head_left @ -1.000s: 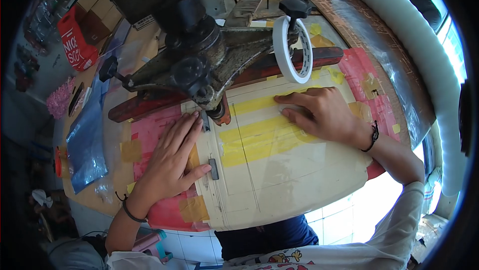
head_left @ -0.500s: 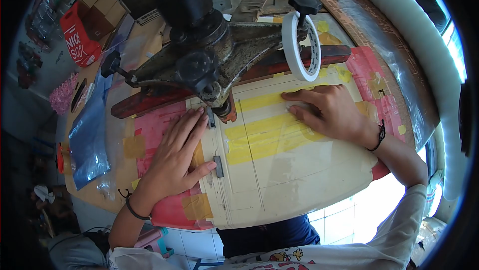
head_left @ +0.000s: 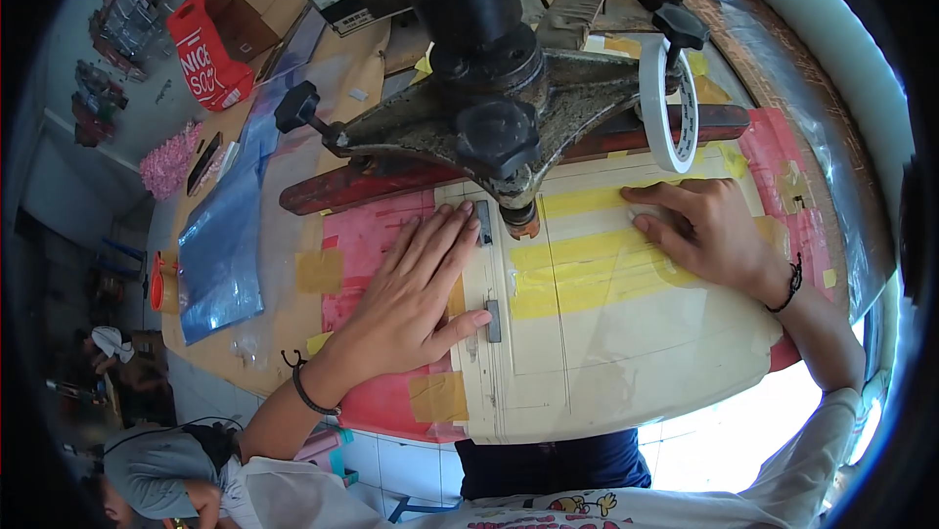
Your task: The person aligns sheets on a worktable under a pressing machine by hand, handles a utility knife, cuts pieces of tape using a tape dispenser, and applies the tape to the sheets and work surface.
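Observation:
My left hand [head_left: 416,285] lies flat, fingers stretched, on the left part of a cream sheet [head_left: 646,348] and the red film [head_left: 377,241] beside it. Its fingertips are beside a dark grey block [head_left: 483,223]; its thumb touches or nearly touches a second grey block [head_left: 493,321]. On the right, my right hand [head_left: 709,231] rests over yellow tape strips [head_left: 577,280] on the sheet. Its index finger and thumb are stretched and apart, the other fingers curled under and partly hidden. I see nothing held in either hand.
A metal press head [head_left: 499,133] with black knobs stands over the sheet, its red-brown bar [head_left: 372,182] across the back. A white tape roll [head_left: 668,109] hangs on one knob. Blue film [head_left: 223,265] and a red bag [head_left: 207,65] lie left. Another person [head_left: 161,470] is lower left.
The head view has swung, so the press, sheet and hands appear farther right in the picture. Both hands keep nearly the same places on the sheet.

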Demonstrator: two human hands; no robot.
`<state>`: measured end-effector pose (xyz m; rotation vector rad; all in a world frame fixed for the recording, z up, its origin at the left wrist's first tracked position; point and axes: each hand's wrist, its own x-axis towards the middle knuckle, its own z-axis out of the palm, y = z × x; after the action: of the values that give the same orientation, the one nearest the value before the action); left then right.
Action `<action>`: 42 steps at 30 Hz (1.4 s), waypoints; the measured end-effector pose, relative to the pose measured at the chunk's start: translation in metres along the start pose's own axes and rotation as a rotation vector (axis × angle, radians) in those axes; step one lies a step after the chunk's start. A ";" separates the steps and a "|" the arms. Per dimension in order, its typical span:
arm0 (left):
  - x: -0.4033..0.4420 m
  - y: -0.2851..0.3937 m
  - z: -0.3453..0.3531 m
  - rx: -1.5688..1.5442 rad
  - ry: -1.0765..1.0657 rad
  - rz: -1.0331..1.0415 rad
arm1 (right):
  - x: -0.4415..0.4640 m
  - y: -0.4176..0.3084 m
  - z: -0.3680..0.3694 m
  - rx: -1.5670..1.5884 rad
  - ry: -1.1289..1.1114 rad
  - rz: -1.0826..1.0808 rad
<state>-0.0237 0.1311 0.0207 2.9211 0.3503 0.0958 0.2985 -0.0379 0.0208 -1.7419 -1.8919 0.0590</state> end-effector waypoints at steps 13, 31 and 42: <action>-0.049 0.013 0.004 0.158 0.034 -0.098 | -0.002 -0.007 -0.003 -0.116 -0.049 0.093; -0.164 -0.031 -0.013 -0.072 0.426 -0.515 | -0.005 -0.012 -0.001 -0.152 -0.050 0.157; -0.186 0.014 -0.010 0.199 0.166 -0.422 | -0.006 -0.016 0.000 -0.135 -0.046 0.165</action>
<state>-0.2012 0.0750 0.0256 2.9609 1.0473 0.2528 0.2846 -0.0464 0.0249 -2.0015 -1.8170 0.0345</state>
